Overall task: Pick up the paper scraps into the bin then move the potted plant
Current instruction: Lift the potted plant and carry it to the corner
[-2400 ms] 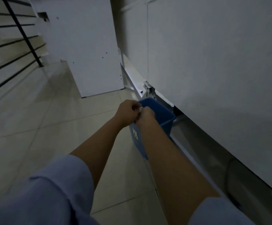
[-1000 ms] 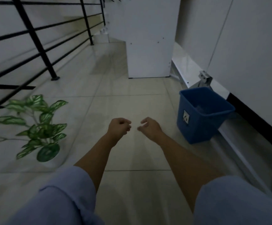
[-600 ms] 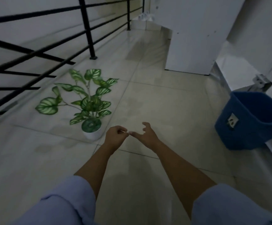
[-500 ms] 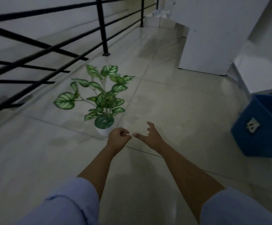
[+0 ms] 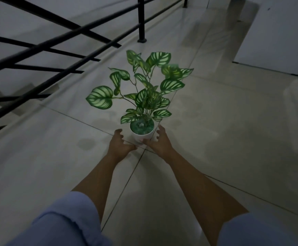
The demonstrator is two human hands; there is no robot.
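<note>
While railing [image 5: 59,41] flanks, spread fingers [image 5: 159,129] bracket potted plant [image 5: 142,134].

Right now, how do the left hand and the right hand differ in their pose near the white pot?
The left hand stops short of the white pot, a gap showing at its fingers; the right hand is closer, its thumb seemingly at the pot's base. The left fingers curl inward; the right fingers spread upward beside the pot. Both hands are open, empty, flanking the pot.

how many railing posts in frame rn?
2. One railing post stands on the floor behind the potted plant; the second post is farther back at the top edge. More may be out of frame left.
</note>
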